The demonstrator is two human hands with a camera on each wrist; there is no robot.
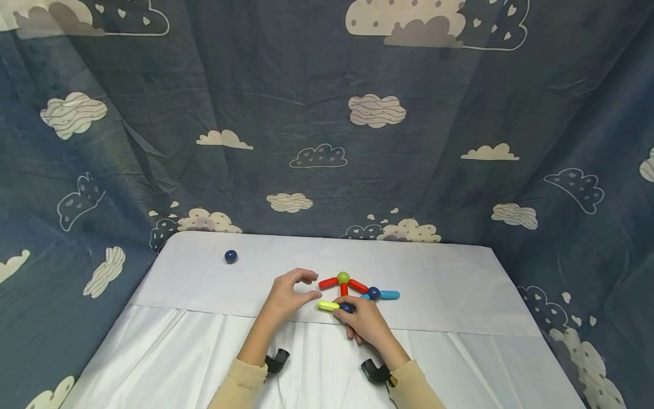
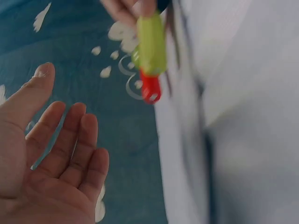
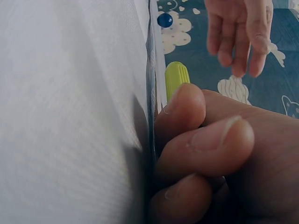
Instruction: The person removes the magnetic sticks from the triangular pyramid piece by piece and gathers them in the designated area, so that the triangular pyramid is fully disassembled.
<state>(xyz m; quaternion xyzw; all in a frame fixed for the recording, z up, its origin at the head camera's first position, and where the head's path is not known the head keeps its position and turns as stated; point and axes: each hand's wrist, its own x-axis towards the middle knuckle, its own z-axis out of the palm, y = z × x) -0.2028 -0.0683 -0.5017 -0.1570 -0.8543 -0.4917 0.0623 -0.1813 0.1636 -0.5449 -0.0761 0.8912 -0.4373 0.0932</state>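
Note:
My right hand pinches a dark blue ball and the near end of a yellow-green rod between thumb and fingers. The other end of that rod points left, towards my left hand. My left hand holds nothing, its thumb and fingers apart beside the rods. Just beyond, a lime green ball joins a red rod on the left and two more red rods. One leads right to a second dark blue ball, with a light blue rod on its far side. My right fingers partly hide this frame.
Farther back on the left, a loose dark blue ball lies on the white-covered table. A dark blue curtain with cloud prints stands behind the table and along both sides. Black wrist cameras sit at my sleeves.

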